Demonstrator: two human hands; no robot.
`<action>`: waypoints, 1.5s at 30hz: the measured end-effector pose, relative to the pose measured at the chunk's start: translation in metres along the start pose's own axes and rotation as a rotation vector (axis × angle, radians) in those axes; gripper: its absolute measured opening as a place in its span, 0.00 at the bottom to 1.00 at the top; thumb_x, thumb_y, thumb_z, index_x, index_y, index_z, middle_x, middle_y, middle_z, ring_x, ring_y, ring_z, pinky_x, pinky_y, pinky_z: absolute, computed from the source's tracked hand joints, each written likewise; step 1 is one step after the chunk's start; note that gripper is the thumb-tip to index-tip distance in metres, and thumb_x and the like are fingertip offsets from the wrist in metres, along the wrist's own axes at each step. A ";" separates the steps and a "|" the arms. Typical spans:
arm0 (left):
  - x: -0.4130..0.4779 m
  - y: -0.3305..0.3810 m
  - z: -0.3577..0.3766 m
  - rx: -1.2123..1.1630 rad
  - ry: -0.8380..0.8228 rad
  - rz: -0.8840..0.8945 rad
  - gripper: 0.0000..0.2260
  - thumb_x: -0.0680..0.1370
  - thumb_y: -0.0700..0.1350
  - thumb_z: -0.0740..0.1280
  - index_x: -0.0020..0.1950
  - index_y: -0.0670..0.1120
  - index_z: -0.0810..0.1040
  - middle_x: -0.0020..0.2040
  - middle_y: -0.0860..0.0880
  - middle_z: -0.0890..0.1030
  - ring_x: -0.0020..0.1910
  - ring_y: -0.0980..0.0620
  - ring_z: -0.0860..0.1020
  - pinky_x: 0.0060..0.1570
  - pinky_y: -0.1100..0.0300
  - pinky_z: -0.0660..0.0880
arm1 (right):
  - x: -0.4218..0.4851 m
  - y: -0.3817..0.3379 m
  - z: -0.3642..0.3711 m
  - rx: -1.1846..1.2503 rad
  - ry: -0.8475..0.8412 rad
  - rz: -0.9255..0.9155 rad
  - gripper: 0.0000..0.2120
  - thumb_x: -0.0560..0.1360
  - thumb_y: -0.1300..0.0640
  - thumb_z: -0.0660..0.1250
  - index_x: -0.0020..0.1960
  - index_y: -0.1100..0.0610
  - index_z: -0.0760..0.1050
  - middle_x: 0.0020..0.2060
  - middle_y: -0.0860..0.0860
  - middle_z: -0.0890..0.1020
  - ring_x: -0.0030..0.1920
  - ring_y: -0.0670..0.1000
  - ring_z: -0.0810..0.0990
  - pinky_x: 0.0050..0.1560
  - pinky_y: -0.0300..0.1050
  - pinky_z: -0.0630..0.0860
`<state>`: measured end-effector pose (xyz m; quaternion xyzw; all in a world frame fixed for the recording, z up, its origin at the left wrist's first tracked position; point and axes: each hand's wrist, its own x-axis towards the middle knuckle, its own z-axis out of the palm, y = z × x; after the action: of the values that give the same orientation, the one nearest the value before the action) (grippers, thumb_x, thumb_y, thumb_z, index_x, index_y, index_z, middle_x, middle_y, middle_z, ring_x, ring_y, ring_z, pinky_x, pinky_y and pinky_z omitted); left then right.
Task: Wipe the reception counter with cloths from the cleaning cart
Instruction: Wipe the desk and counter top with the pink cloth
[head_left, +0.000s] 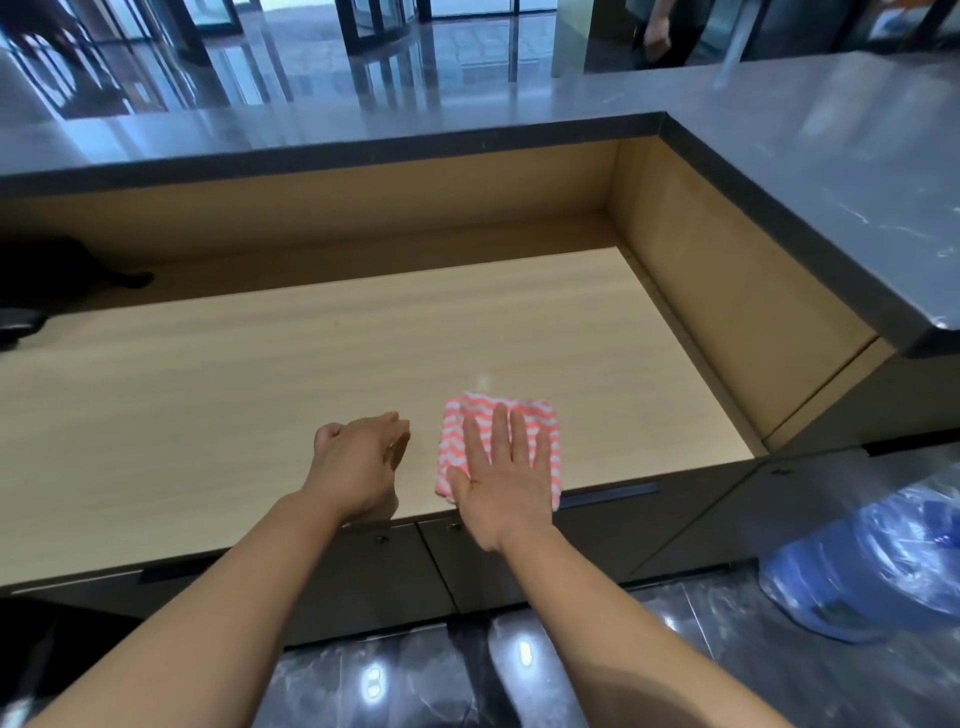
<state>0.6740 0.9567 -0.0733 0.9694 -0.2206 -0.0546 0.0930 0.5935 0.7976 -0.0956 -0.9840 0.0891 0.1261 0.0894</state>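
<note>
flat right hand (506, 478) on folded zigzag cloth (524, 415)

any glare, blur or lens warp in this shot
Head view: a small glare spot sits on the wooden desk just beyond the cloth; the dark floor tiles mirror ceiling lights; the grey counter top carries soft reflections; the wide lens bows the counter edges; the blue bag at right is smeared; both hands look sharp.
</note>
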 end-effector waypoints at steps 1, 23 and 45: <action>-0.002 -0.012 -0.004 0.021 0.011 -0.030 0.18 0.74 0.37 0.59 0.60 0.51 0.76 0.63 0.56 0.75 0.65 0.51 0.71 0.52 0.59 0.53 | 0.002 -0.008 0.001 -0.006 -0.001 -0.004 0.30 0.83 0.42 0.38 0.76 0.49 0.27 0.75 0.56 0.29 0.71 0.56 0.23 0.69 0.59 0.24; 0.003 -0.178 -0.036 0.221 -0.228 -0.028 0.22 0.83 0.48 0.51 0.78 0.55 0.54 0.79 0.52 0.55 0.77 0.54 0.55 0.70 0.47 0.52 | 0.029 -0.175 0.031 -0.008 0.005 -0.279 0.33 0.74 0.36 0.30 0.77 0.43 0.33 0.74 0.49 0.29 0.71 0.50 0.22 0.67 0.51 0.19; 0.008 -0.185 -0.042 0.233 -0.309 0.011 0.26 0.82 0.44 0.52 0.78 0.57 0.49 0.80 0.54 0.49 0.78 0.51 0.51 0.71 0.50 0.50 | 0.059 -0.166 0.013 0.041 0.074 0.179 0.29 0.82 0.43 0.38 0.76 0.48 0.27 0.75 0.55 0.30 0.74 0.57 0.27 0.72 0.61 0.28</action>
<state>0.7645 1.1236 -0.0701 0.9525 -0.2423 -0.1762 -0.0545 0.6796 0.9520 -0.0981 -0.9740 0.1824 0.0954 0.0947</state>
